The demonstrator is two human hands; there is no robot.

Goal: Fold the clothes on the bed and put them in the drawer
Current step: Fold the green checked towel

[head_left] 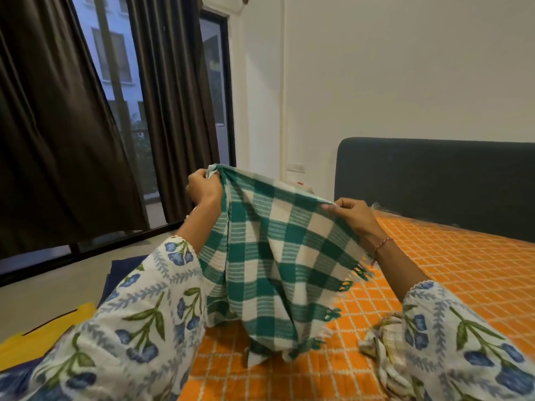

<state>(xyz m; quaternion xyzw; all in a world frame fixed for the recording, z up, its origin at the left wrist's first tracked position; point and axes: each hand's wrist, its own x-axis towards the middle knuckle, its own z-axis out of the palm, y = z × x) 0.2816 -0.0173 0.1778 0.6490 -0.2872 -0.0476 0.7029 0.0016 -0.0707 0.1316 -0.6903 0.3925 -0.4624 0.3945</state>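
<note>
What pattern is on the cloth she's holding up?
Green and white checks, with a fringed edge, on the cloth; clearest in the head view.

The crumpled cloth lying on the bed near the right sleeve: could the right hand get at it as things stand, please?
Probably not at once. The right hand pinches the top edge of the green checked cloth, held up with the left hand. The crumpled cloth lies uncovered on the orange bedspread, so letting go should free the way.
</note>
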